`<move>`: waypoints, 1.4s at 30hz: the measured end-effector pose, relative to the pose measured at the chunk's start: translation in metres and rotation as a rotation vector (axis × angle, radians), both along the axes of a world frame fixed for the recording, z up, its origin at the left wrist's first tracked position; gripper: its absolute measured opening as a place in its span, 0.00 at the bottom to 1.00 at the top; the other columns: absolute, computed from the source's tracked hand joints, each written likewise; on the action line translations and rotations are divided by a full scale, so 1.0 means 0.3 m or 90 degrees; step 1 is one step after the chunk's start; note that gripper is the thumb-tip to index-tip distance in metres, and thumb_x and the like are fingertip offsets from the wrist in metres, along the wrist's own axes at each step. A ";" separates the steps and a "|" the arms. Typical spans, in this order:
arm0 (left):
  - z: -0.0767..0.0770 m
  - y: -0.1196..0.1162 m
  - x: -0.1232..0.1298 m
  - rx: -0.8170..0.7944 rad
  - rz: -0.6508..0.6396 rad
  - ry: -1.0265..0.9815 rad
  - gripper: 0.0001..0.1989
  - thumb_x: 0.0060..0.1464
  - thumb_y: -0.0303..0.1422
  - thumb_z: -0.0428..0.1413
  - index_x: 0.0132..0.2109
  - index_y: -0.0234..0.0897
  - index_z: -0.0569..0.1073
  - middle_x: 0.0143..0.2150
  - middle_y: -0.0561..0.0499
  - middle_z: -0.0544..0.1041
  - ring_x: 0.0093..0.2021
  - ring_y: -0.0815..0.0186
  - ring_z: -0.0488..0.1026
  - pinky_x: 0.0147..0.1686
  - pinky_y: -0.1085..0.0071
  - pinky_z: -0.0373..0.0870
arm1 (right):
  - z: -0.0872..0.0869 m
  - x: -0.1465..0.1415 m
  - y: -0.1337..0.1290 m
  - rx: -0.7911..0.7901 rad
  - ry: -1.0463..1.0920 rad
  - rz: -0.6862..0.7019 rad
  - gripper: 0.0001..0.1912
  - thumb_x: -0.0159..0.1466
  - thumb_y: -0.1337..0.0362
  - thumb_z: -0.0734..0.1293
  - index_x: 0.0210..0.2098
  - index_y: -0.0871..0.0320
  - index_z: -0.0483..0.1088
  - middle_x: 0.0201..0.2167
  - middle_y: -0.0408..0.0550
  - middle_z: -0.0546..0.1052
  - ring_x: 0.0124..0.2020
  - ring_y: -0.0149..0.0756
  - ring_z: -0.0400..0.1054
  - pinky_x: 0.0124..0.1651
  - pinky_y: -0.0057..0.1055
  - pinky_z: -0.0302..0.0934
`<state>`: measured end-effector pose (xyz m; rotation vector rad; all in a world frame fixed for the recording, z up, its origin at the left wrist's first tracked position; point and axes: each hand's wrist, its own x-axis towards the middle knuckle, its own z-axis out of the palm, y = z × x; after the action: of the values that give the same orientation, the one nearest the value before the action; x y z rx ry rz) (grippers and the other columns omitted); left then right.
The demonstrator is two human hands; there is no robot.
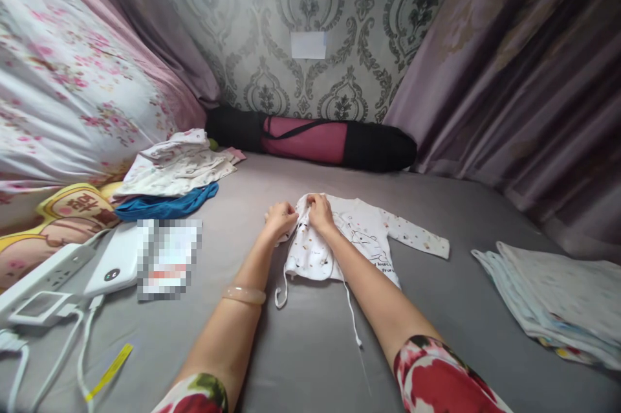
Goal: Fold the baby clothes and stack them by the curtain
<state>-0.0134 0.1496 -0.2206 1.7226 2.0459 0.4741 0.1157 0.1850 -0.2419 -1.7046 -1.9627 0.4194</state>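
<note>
Power strip (63, 268) near left edge of grey sheet (301, 348), folded cloths (563, 293) near right. Lil white shirt (361, 215) mid-sheet, 2 ties dangling, left hand (281, 220) and right hand (321, 212) pinching its fabric. Clothes pile (174, 167) toward far left corner, pink-and-black bag (303, 144) along far edge.

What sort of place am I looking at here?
Probably a bedroom, with the work done on a bed: grey sheet spread under the small white shirt, mauve curtain on the right, patterned wallpaper behind.
</note>
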 end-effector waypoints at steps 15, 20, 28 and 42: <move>-0.002 0.015 0.015 0.015 -0.005 0.011 0.08 0.53 0.34 0.53 0.39 0.40 0.74 0.46 0.45 0.77 0.50 0.54 0.70 0.46 0.63 0.65 | -0.040 -0.007 -0.019 0.076 0.007 -0.003 0.20 0.63 0.76 0.53 0.47 0.60 0.71 0.47 0.52 0.73 0.49 0.40 0.63 0.53 0.31 0.55; 0.015 0.015 0.004 0.053 -0.015 -0.154 0.07 0.50 0.35 0.55 0.36 0.37 0.72 0.31 0.52 0.75 0.38 0.62 0.71 0.34 0.72 0.65 | -0.034 -0.004 -0.025 0.073 0.004 0.002 0.19 0.63 0.76 0.53 0.47 0.60 0.70 0.46 0.52 0.73 0.48 0.39 0.63 0.53 0.31 0.54; 0.092 -0.020 -0.141 -0.123 -0.130 -0.224 0.14 0.41 0.43 0.59 0.25 0.37 0.70 0.21 0.56 0.67 0.25 0.67 0.65 0.23 0.75 0.55 | -0.021 -0.007 -0.034 0.059 -0.032 -0.008 0.21 0.63 0.76 0.53 0.49 0.58 0.70 0.49 0.51 0.72 0.49 0.40 0.63 0.54 0.30 0.54; 0.083 -0.047 -0.340 0.083 0.040 -0.482 0.19 0.38 0.46 0.61 0.34 0.36 0.71 0.26 0.55 0.70 0.27 0.68 0.67 0.26 0.75 0.60 | -0.013 -0.011 -0.012 -0.006 -0.066 -0.012 0.26 0.63 0.73 0.56 0.57 0.52 0.71 0.52 0.52 0.71 0.51 0.45 0.63 0.55 0.32 0.55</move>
<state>-0.1155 0.1356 -0.1955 1.2574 1.5341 1.1019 0.1122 0.1814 -0.2457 -1.7816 -2.0194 0.3401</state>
